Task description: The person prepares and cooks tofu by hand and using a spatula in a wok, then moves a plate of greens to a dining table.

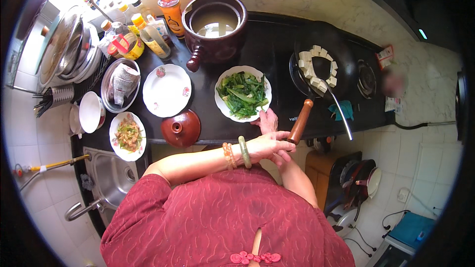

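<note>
My left arm, with a jade bangle and beaded bracelets, crosses over my right forearm. The left hand has its fingers apart, with the tips at the lower end of a wooden wok handle. My right hand pinches the near rim of a white scalloped plate of cooked leafy greens. White cubes that look like tofu lie in a ring in the dark wok on the stove. A utensil with a long metal handle rests in the wok and sticks out toward me.
A brown clay pot stands behind the greens. Left are a white plate, a reddish-brown lid, a bowl with fish and a plate of stir-fried food. Bottles stand behind, near the sink. A teal cloth lies by the wok.
</note>
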`<state>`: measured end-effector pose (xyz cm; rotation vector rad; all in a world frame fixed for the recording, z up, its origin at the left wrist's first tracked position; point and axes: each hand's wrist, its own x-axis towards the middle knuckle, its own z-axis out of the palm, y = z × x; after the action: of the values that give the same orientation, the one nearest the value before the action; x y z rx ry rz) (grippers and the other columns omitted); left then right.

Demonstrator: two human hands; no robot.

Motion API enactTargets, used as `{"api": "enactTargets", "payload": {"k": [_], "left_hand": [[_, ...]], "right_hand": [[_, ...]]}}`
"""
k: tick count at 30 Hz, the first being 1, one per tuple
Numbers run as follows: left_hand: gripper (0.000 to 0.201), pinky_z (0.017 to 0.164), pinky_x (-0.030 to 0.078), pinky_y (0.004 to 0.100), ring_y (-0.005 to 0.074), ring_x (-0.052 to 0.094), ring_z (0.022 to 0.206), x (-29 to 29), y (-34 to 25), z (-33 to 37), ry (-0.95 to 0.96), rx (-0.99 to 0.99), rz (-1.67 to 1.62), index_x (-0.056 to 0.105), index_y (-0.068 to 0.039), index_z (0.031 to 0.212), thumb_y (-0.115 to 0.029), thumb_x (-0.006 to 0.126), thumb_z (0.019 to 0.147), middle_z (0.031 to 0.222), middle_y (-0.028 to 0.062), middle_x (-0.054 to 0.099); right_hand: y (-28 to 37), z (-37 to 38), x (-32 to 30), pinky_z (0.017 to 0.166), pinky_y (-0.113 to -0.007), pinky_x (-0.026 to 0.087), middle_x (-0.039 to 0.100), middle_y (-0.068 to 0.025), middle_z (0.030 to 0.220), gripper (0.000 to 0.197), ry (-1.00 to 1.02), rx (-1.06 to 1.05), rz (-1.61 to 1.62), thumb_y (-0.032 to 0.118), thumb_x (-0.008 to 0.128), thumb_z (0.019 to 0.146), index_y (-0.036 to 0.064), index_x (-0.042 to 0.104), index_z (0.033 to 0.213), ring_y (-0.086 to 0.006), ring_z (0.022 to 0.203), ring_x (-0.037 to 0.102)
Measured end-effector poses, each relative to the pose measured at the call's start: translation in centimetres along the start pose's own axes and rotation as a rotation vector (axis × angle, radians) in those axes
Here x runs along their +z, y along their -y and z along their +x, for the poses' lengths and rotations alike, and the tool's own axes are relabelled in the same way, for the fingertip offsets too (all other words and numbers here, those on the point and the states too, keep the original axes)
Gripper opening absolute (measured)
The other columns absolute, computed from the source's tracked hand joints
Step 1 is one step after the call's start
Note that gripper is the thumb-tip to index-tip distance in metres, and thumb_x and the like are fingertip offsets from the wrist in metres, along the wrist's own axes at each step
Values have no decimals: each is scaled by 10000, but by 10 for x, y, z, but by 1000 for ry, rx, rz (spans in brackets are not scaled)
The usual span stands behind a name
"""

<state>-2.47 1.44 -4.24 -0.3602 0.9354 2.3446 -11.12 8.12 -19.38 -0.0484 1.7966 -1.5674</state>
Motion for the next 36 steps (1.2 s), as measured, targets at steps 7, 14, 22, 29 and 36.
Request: {"api": "enactTargets", "payload": {"k": [7,14,22,29,36], "left_hand": [[645,708,538,263,138,667,909,-9,-4,3,-1,-14,-64,324,-52,1454,-244,637,924,1184,62,609],[683,720,552,285,172,681,932,-12,-10,-2,-19,-51,-27,278,-28,1476,-261,628,938,1191,66,616],[507,678,565,294,200,677,907,-3,-17,-17,-113,-15,184,397,-11,1408,-222,538,969,1173,113,643],[228,514,436,206,66,539,577,-18,78,-7,-489,123,319,617,-54,1142,-179,590,954,843,11,633],[348,679,539,272,145,644,875,91,219,29,-35,-143,723,570,-29,1272,-238,519,998,1074,66,671]], "right_hand": [[-29,-48,-11,656,-316,571,659,-110,932,281,-179,-183,-153,208,487,979,-8,565,1141,-193,771,660],[-67,-96,-47,653,-288,538,655,-73,911,274,-216,-361,-288,241,492,984,-5,577,1070,-146,763,636],[-99,-186,-73,634,-320,423,522,-36,715,226,-544,-107,98,196,523,945,-22,557,893,-107,700,467],[-156,-307,-108,695,-307,575,640,-77,989,252,-727,-81,133,125,453,1004,-42,560,1159,-139,812,640],[-187,-469,-132,696,-310,577,646,-82,973,239,-961,-125,431,124,458,1006,-45,579,1124,-143,812,638]]}}
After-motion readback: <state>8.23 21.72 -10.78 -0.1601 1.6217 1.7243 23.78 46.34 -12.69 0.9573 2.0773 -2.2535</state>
